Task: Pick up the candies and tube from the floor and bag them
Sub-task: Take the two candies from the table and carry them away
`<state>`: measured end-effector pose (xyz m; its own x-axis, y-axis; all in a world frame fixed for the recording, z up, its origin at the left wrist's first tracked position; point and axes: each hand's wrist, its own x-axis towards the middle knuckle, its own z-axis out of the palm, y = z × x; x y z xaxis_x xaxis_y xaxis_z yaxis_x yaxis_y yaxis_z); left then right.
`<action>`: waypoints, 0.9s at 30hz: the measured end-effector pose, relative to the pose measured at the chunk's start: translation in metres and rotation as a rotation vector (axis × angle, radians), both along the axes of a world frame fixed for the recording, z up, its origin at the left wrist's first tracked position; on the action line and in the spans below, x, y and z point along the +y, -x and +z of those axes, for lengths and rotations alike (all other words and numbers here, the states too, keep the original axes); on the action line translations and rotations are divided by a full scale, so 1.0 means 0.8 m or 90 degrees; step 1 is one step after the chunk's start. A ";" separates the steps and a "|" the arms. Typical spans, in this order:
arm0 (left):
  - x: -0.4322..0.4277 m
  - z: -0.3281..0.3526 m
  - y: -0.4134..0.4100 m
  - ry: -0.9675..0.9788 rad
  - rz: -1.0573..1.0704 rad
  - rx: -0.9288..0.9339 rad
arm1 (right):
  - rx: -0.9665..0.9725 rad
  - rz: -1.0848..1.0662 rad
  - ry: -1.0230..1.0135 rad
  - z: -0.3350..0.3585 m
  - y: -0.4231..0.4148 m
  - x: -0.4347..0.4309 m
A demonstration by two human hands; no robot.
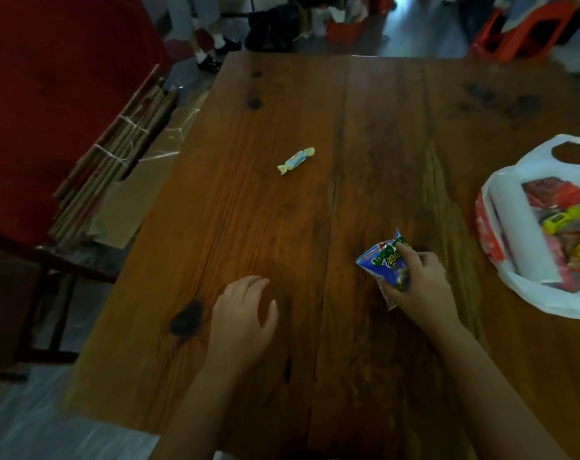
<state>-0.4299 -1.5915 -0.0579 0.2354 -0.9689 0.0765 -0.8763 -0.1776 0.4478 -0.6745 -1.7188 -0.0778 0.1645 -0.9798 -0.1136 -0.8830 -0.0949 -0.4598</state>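
Candy packet: blue w/ green print, gripped in the right hand over the near-right part of the wooden surface. The fingers curl round its lower half and one finger lies across the print. The hand covers the packet's lower end. Print is too blurred to read. Whether the packet touches the wood: cannot tell.

Wrapped candy: pale blue/yellow twist wrapper, lying flat on the wood left of ctr, well apart from both hands.

Left hand: palm down, fingers loosely bent, holding nothing. It is over the near-ctr wood, beside a dark knot. Contact w/ the surface is unclear.

Plastic bag: white, mouth open, lying at the right side of the surface and cut off by the frame edge. Red and yellow wrappers show inside, partly hidden by the bag wall; single items are hard to tell apart.

Edges/room:
- Left edge of the surface runs diagonally. Beyond it is a bundle of sticks tied w/ string, against a red cloth.
- Past the far edge are shoes of standing people, blurred.
- Open wood lies between the packet and the bag, and between the two hands.
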 end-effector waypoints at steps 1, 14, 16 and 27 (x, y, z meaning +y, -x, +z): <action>-0.007 -0.001 -0.006 -0.003 -0.002 0.004 | -0.011 -0.010 0.007 0.001 -0.003 0.001; -0.191 -0.028 -0.076 0.029 0.043 0.065 | -0.121 -0.094 0.062 0.022 -0.103 -0.061; -0.230 -0.040 -0.078 0.023 0.043 0.056 | -0.121 -0.113 0.075 0.022 -0.114 -0.081; -0.380 -0.080 -0.075 0.002 0.016 0.051 | -0.087 -0.206 0.102 0.003 -0.128 -0.144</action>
<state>-0.3702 -1.8956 -0.1220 0.2650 -0.9625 0.0589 -0.8328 -0.1976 0.5170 -0.5721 -1.8339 -0.0750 -0.1525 -0.9872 0.0471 -0.8105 0.0976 -0.5776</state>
